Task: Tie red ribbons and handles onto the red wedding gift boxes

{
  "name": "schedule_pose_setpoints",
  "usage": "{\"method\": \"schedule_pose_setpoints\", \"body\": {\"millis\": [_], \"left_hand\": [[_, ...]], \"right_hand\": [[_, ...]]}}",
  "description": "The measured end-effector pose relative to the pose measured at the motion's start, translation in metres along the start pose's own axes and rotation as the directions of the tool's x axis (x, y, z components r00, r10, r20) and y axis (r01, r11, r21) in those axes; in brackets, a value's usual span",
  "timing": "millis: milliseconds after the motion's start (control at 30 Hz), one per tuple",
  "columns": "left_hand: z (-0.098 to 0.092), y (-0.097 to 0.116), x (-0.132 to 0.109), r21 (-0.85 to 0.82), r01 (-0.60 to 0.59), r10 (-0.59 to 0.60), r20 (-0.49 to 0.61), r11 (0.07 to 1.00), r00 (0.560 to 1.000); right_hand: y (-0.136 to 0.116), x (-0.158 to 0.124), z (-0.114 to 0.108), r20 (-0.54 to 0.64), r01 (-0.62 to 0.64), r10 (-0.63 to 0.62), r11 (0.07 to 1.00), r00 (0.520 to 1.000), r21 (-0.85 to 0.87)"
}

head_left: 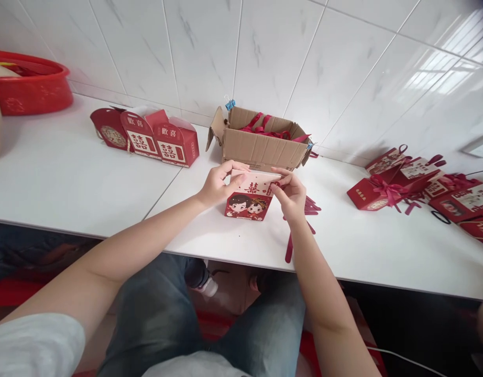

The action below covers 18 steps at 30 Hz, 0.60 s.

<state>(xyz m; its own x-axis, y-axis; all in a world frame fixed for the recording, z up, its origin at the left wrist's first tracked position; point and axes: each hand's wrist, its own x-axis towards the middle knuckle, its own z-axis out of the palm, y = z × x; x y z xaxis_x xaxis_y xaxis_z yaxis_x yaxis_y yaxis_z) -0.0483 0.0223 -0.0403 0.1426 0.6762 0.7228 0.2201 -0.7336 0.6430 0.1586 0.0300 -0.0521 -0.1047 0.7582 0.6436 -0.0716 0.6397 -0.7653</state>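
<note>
A red and white gift box (247, 205) with two cartoon figures stands on the white table in front of me. My left hand (222, 183) grips it by its upper left edge, thumb on the front face. At the upper right corner, my right hand (291, 195) pinches a short bit of red ribbon (275, 185) against the box; much of that ribbon is hidden by the fingers. Loose dark red ribbon strips (289, 249) lie on the table beside and under my right wrist.
Behind the gift box sits an open cardboard carton (261, 146) holding red ribbons. Several folded red boxes (141, 137) stand to the left, near a red basin (31, 91). Ribboned gift boxes (373, 193) are grouped at right. Parts of other people show at both edges.
</note>
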Motion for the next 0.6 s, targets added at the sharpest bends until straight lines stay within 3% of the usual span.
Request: {"method": "schedule_pose_setpoints", "body": {"millis": [100,200,300,433,600], "left_hand": [[0.001,0.002,-0.002,0.047,0.044,-0.042,-0.032,0.998,0.999],[0.001,0.002,-0.002,0.100,0.036,-0.028,-0.077,0.994,0.997],[0.000,0.002,-0.001,0.136,-0.052,0.060,-0.054,0.989,0.997],[-0.001,0.002,0.000,0.098,-0.192,0.191,0.014,0.976,0.981],[-0.002,0.002,-0.001,0.085,-0.247,0.246,0.020,0.965,0.969]], "right_hand": [[-0.003,0.000,0.000,-0.017,-0.009,0.008,1.000,1.000,-0.012],[-0.006,0.000,0.000,-0.065,0.025,-0.034,0.991,0.997,-0.132],[-0.009,0.000,0.000,-0.152,0.082,-0.114,0.975,0.982,-0.204],[-0.014,-0.003,0.000,-0.267,0.134,-0.170,0.980,0.949,-0.149],[-0.025,-0.009,0.002,-0.199,0.127,-0.142,0.988,0.970,-0.086]]}}
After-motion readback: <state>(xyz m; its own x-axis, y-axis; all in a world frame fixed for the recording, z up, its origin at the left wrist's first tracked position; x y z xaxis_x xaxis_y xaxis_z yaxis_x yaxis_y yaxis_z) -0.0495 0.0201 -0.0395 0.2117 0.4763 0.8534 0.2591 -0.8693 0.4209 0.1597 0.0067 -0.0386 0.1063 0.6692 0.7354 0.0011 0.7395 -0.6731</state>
